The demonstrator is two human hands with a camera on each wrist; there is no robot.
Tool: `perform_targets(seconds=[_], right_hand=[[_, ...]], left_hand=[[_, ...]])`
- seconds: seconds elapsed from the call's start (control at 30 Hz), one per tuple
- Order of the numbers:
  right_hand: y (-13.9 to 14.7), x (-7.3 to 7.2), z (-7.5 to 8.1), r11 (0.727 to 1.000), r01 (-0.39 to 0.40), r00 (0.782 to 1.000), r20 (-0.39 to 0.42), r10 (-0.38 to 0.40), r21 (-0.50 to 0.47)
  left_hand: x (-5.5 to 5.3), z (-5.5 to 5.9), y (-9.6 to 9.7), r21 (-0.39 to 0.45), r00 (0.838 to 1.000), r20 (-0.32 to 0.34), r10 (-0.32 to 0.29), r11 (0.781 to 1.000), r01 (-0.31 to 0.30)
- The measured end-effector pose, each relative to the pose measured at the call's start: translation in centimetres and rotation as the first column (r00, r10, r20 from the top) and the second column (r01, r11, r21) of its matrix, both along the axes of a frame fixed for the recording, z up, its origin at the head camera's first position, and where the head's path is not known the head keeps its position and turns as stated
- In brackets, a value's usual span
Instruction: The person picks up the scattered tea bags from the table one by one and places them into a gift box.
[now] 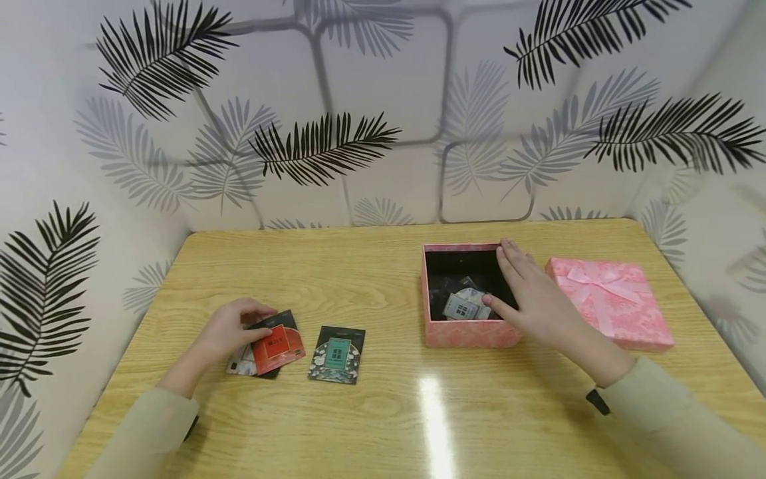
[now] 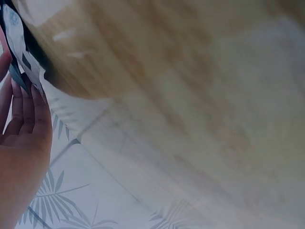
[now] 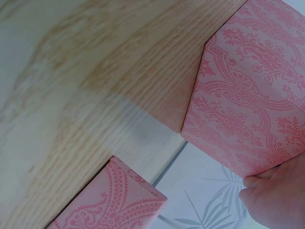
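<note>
My left hand [image 1: 230, 329] pinches a fanned stack of flat packets at the left, thumb on top. A red packet [image 1: 278, 347] lies uppermost, with black and whitish ones under it. In the left wrist view, the fingers [image 2: 28, 112] lie behind a pale packet [image 2: 16, 33]. Beside the stack, a dark packet with a green label [image 1: 336, 354] lies on the table. My right hand [image 1: 535, 293] rests over the right rim of an open pink box [image 1: 473, 334], fingers extended and thumb reaching inside. More packets [image 1: 463, 305] lie in the box's black interior.
The pink patterned lid with a bow [image 1: 613, 299] lies right of the box, close to my right forearm. A wooden table [image 1: 335, 273] carries everything, and a leaf-printed wall covering [image 1: 383, 86] stands behind its back edge.
</note>
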State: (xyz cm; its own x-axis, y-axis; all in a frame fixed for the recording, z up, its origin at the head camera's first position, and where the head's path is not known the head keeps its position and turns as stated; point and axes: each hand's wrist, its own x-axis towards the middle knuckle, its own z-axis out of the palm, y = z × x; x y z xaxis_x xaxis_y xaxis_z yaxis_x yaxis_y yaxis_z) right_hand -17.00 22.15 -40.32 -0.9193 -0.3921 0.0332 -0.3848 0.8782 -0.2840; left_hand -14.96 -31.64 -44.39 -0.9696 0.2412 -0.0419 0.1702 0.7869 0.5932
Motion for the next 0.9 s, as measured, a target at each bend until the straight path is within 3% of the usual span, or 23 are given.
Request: perform_targets(seconds=[0.27,0.47,0.9], right_hand=[[0.1,0.0,0.0,1.0,-0.004,1.0,0.001,0.004,0.0],[0.1,0.0,0.0,1.0,-0.004,1.0,-0.002,0.004,0.006],[-0.1,0.0,0.2,1.0,-0.008,1.0,0.003,0.008,-0.004]], left_hand=[[-0.7,0.3,-0.5,0.056,0.997,0.003,0.079,0.995,-0.079],[-1.2,1.3,-0.8,0.026,0.993,0.032,0.113,0.993,-0.114],[-2.5,4.3,-1.0,0.001,0.998,-0.031,0.048,0.999,-0.048]])
